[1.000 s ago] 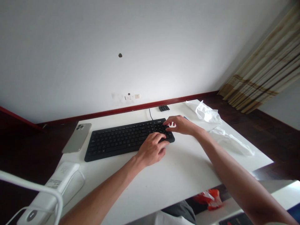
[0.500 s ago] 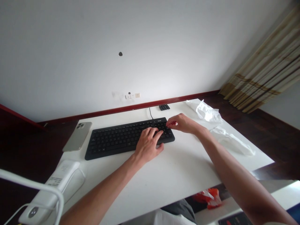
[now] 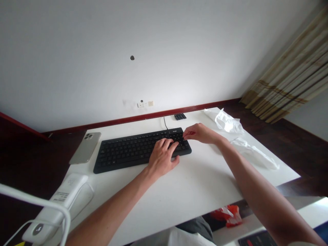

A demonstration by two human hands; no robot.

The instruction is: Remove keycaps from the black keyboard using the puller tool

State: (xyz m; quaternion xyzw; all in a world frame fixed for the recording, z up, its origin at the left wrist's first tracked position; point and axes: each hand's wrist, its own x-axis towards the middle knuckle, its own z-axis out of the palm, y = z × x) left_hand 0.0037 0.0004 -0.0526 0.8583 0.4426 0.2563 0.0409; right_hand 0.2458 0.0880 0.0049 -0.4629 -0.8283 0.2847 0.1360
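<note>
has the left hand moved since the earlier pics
Yes, the left hand has shifted left along the keyboard, away from its right end.

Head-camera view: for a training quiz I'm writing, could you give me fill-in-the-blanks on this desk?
The left hand has its fingers on a ____ keyboard.
The right hand reaches the keyboard's ____ end.
A smartphone lies to the ____ of the keyboard.
Missing words: black; right; left.
</note>
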